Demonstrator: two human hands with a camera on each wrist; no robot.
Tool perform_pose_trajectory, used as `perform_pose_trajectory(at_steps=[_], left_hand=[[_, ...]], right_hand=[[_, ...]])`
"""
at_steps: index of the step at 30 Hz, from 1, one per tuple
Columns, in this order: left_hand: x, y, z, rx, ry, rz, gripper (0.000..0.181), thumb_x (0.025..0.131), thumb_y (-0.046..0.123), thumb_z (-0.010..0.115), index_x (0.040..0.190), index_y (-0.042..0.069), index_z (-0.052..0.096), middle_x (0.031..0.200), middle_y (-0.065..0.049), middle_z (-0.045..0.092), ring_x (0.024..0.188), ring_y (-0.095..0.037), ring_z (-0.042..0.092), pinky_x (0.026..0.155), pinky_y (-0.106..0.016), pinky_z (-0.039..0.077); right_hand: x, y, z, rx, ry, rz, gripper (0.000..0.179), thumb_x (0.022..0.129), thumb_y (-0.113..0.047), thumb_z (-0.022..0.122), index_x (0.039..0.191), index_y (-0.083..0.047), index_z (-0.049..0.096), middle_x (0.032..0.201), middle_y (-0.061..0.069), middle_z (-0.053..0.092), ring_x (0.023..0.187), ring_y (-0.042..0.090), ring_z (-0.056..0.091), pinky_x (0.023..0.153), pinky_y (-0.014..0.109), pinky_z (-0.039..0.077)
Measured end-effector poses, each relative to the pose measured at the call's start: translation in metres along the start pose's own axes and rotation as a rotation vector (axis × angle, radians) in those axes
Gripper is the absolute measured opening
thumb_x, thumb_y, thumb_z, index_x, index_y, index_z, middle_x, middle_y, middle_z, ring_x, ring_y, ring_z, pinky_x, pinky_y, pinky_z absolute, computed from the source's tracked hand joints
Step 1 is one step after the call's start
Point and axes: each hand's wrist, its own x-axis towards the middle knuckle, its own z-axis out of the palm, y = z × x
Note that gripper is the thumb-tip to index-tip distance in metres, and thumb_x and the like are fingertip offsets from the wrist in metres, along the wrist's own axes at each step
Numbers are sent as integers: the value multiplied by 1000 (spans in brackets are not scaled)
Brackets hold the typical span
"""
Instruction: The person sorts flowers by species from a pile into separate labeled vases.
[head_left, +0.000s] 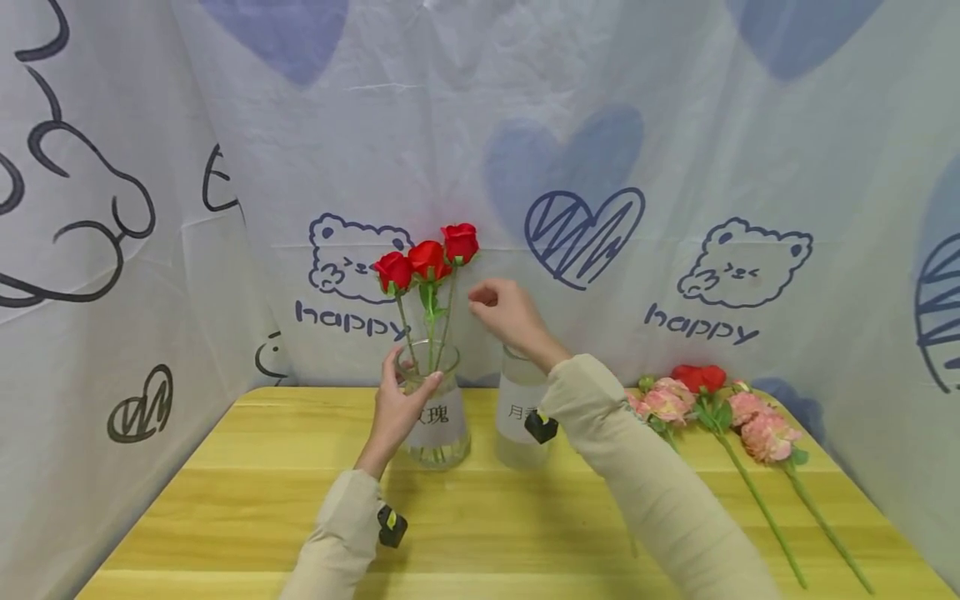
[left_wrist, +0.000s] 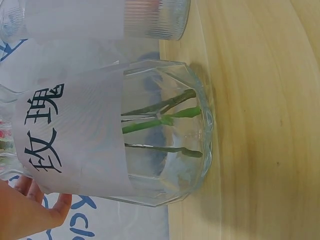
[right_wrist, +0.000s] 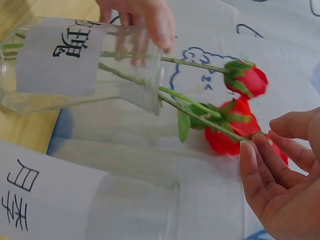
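My left hand (head_left: 397, 408) grips the neck of a glass vase (head_left: 450, 429) with a white lettered label. Three red roses (head_left: 429, 260) stand in this vase, blooms above the rim; their green stem ends (left_wrist: 187, 112) show near its bottom in the left wrist view. My right hand (head_left: 513, 317) is raised just right of the roses, fingers loosely bent and holding nothing. In the right wrist view its fingertips (right_wrist: 247, 147) appear close to the rightmost rose's stem. Below that hand stands a second labelled glass vase (head_left: 517, 446), its rim partly hidden by the hand.
At the table's right lie another red rose (head_left: 699, 379) and several pink flowers (head_left: 768, 435) with long stems. The right sleeve covers part of them. A printed white cloth (head_left: 420, 133) hangs behind the yellow wooden table (head_left: 247, 500).
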Motion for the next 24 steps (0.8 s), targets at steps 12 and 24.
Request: perform_pose_trajectory(at_steps=[12,24], left_hand=[[1,-1,1,-9,-12,-5,85,87,39,70,152,17,20,143,-16,42,130,-37,36,100,-59,37],[0,0,-2,-6,-9,-14,84,87,39,69,152,19,21,143,-14,42,131,-36,36,99,-59,37]], right_hand=[[-18,34,-44,75,76,0,22,95,-7,59,112,6,64,110,19,66,96,29,63,73,32,55],[-35,81,-75,39,130,114,26,97,-10,55,116,8,60,114,23,62,100,31,59,79,36,54]])
